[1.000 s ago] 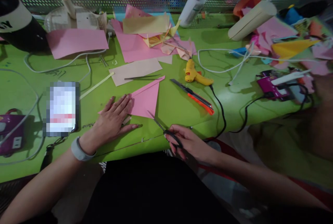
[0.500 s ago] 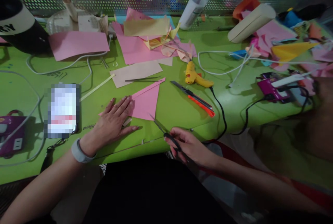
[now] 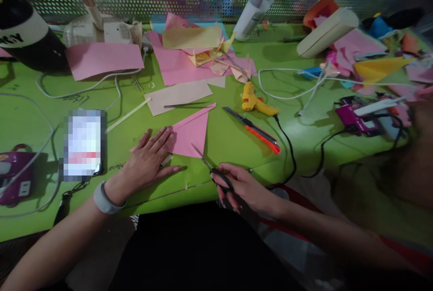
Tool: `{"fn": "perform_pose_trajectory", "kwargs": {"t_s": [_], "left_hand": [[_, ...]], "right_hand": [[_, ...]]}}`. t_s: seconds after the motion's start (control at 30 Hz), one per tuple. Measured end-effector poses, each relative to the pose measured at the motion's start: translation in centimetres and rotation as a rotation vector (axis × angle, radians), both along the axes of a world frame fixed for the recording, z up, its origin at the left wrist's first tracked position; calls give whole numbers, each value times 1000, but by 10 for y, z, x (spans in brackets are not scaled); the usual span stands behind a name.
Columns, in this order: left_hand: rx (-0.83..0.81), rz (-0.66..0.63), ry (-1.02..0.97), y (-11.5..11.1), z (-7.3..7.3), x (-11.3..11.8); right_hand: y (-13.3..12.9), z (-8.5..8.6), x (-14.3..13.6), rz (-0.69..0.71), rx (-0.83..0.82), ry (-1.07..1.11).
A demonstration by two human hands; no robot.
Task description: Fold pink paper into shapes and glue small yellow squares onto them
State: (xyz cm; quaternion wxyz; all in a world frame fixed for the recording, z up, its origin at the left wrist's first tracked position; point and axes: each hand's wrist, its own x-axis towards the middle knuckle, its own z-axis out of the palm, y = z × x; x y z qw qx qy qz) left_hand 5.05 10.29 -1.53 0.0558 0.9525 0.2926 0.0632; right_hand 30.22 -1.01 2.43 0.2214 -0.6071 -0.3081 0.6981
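Observation:
My left hand (image 3: 150,155) lies flat with fingers outstretched, pressing the left part of a pink paper piece (image 3: 191,135) onto the green table (image 3: 189,200). A narrow folded strip runs along that paper's upper edge, and its left part is hidden under my hand. In my right hand (image 3: 240,185) is a pair of scissors (image 3: 221,180) with dark handles, my fingers in the loops. Its blades point up and left, with the tips over the paper's lower edge. Tweezers (image 3: 184,105) rest on a pale paper strip (image 3: 182,94) just beyond.
An orange utility knife (image 3: 257,134) and a yellow glue gun (image 3: 255,101) with a black cord lie right of the paper. A phone (image 3: 84,146) is on the left. Paper scraps (image 3: 169,65) lie at the back, near a bottle (image 3: 29,34). Purple power strips (image 3: 356,117) stand at both sides.
The scissors and my right hand have shifted slightly left, bringing the blade tips a little further over the pink paper. My left hand stays flat on it.

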Motion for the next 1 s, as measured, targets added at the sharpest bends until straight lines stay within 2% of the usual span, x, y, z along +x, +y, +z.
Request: {"fn": "perform_pose_trajectory", "kwargs": {"t_s": [0.33,0.7,1.0], "left_hand": [[-9,-7,-43,0,-3,-1],[-21,-7,-61,-1,-1,-2],[0,-6,-36,0,-4,-2]], "right_hand": [[-3,-3,-3,-9,4,-26],[12,-5,-7,0,13,34],[7,-7,-7,-13,2,12]]}}
